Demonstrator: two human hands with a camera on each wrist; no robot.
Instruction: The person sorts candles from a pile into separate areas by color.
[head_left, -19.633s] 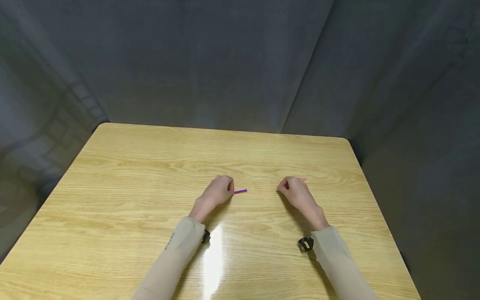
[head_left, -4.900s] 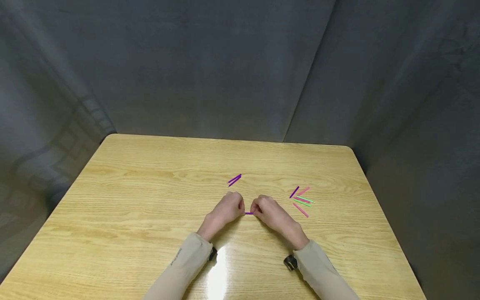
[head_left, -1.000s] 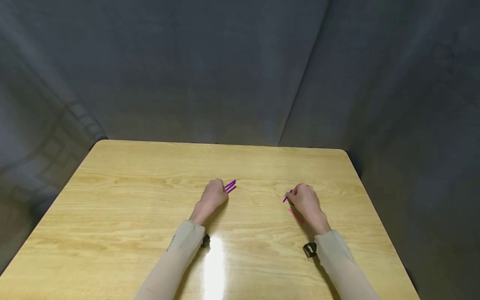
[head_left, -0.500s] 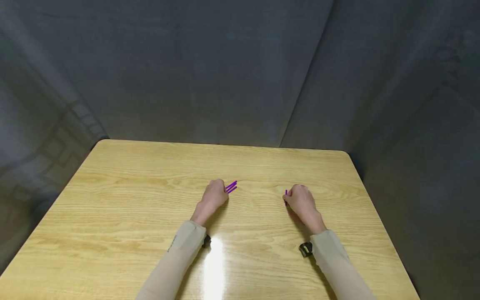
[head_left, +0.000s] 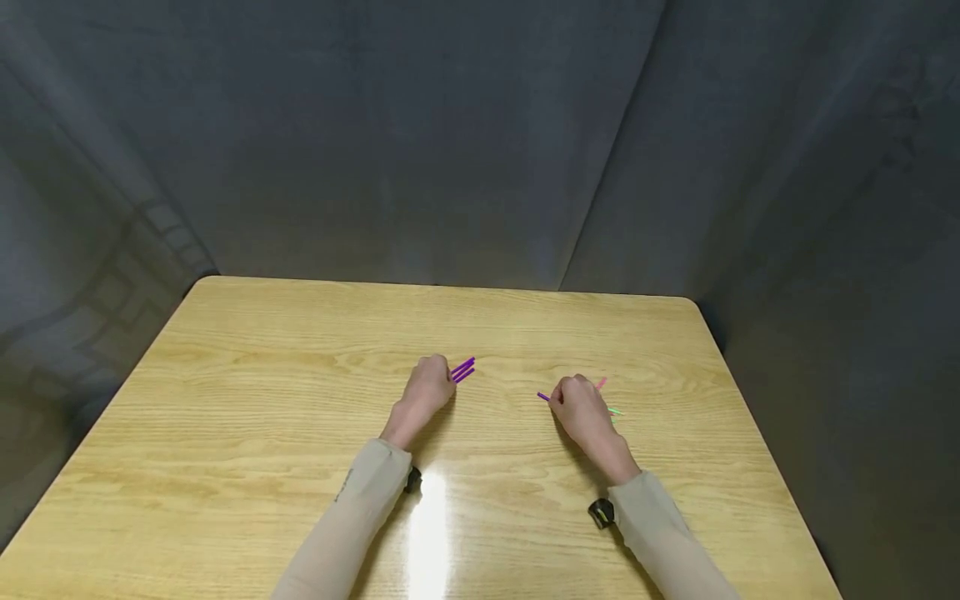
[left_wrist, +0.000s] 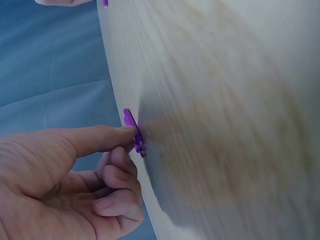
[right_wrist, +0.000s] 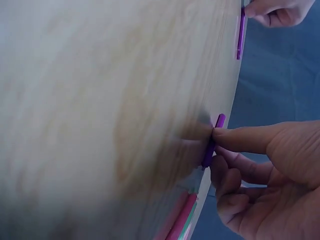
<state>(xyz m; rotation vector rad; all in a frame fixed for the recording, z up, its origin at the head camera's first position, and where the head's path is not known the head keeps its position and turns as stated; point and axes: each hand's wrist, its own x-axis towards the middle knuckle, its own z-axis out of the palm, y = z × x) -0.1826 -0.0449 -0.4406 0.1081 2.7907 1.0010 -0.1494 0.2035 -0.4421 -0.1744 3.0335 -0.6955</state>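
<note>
In the head view, several thin purple sticks (head_left: 463, 371) lie side by side left of the table's middle. My left hand (head_left: 427, 390) pinches their near ends between thumb and finger; in the left wrist view the thumb presses against a purple stick (left_wrist: 131, 120). How many sticks it grips is hidden. Farther right, my right hand (head_left: 585, 415) pinches a single purple stick (head_left: 543, 397), its free end pointing left. The right wrist view shows this stick (right_wrist: 210, 150) between thumb and fingertips, low over the tabletop.
Beside and partly behind the right hand lie a pink stick (head_left: 602, 383) and a green stick (head_left: 615, 411); the hand hides some of that pile. The wooden table (head_left: 300, 350) ends at grey curtains (head_left: 450, 167) behind. Glare (head_left: 427, 533) marks its near part.
The right hand has picked up a purple stick from the pile, turned it and carried it left, uncovering pink and green sticks. The left hand has stayed at the purple sticks.
</note>
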